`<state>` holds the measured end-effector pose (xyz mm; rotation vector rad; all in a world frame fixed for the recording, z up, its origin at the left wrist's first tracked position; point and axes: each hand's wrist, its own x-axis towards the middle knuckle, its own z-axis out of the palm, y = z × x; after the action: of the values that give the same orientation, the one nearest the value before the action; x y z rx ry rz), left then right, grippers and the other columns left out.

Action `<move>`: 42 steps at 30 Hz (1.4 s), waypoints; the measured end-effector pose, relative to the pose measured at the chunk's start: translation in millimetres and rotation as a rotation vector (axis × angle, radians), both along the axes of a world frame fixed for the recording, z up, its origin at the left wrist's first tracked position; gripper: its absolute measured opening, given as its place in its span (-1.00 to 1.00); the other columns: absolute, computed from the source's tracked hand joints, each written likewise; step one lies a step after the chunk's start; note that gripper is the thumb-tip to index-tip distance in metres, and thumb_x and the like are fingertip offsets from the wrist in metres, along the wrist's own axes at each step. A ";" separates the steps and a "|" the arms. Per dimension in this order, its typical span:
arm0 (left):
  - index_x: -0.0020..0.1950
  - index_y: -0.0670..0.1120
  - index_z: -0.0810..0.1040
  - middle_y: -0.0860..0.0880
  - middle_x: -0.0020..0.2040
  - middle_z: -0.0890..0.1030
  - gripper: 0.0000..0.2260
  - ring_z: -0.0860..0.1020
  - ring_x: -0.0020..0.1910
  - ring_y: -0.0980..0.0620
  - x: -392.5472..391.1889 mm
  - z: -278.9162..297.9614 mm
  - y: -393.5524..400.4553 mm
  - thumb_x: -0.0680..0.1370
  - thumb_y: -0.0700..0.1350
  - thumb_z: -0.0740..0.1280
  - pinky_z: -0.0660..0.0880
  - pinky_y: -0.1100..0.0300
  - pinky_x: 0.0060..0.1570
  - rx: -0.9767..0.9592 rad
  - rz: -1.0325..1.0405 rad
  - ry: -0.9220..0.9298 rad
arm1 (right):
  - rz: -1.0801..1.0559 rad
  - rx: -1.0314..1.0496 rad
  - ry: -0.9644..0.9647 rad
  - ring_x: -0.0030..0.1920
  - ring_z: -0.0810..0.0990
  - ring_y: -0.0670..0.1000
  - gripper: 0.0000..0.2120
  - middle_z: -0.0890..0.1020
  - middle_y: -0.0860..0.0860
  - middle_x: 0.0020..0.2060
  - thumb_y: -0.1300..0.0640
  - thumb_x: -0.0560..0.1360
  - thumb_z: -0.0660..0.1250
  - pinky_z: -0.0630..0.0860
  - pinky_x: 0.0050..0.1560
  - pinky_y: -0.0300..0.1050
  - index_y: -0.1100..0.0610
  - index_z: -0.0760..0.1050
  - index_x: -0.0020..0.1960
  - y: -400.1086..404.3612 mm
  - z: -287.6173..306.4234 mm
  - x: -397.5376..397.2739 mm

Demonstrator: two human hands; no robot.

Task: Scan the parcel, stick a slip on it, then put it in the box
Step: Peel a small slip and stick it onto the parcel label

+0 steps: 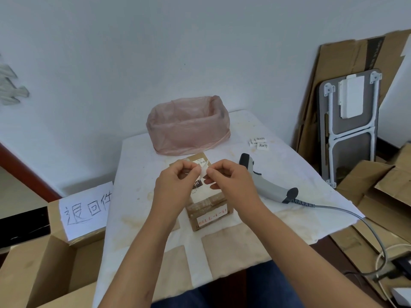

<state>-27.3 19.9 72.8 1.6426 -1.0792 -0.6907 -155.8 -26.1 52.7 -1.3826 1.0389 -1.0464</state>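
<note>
White slip (204, 169) pinched between my left hand (176, 183) and right hand (231, 182), fingertips pressed on it, above brown parcel (208, 205) on table (289, 174); scanner (266, 183) beside.

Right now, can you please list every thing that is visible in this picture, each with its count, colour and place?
parcel: one, brown cardboard, on the table below the hands.
slip: one, white, pinched between both hands above the parcel.
spare slips: a few, white with writing, far right of the table.
scanner: one, grey and black, lying right of the parcel.
bin: one, pink plastic liner, far side of the table.
table: one, white cloth, stained.
box: one, brown, open, left of the table, white handwritten sign.
folded table: one, grey and white, against the right wall.
flat cardboard: brown, right side.
left hand: fingers pinching the slip.
right hand: fingers pinching the slip.
</note>
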 end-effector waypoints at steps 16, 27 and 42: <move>0.05 -0.17 0.68 0.00 -0.16 0.69 -0.85 0.57 -0.41 0.30 -0.1 -6.4 -1.9 0.61 -0.18 0.33 0.46 0.49 -0.43 0.052 0.063 0.425 | 0.001 0.103 -0.055 -0.20 0.69 -0.05 -0.91 0.72 0.06 -0.22 0.21 0.53 0.34 0.60 -0.18 -0.25 0.14 0.61 -0.13 2.7 -2.1 -2.3; 0.01 -0.11 0.65 -0.01 -0.18 0.65 -0.86 0.54 -0.30 0.17 -0.3 -7.5 -2.3 0.63 -0.16 0.29 0.44 0.51 -0.43 0.056 0.099 0.425 | 0.000 0.128 -0.051 -0.24 0.67 -0.08 -0.90 0.70 0.02 -0.28 0.22 0.54 0.33 0.60 -0.18 -0.27 0.16 0.60 -0.13 2.1 -3.8 -3.5; -0.02 -0.11 0.58 -0.01 -0.12 0.62 -0.86 0.59 -0.07 0.10 9.9 -18.8 -9.9 0.64 -0.09 0.27 0.35 0.33 -0.22 0.009 0.188 0.313 | -0.041 0.147 -0.056 -0.23 0.68 -0.06 -0.89 0.71 0.04 -0.27 0.23 0.52 0.32 0.62 -0.12 -0.20 0.18 0.61 -0.15 -5.2 -13.5 -4.6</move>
<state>-17.4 10.1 54.0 1.5570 -0.6901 -0.7972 -160.4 -31.4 39.3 -1.2122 1.0849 -1.0121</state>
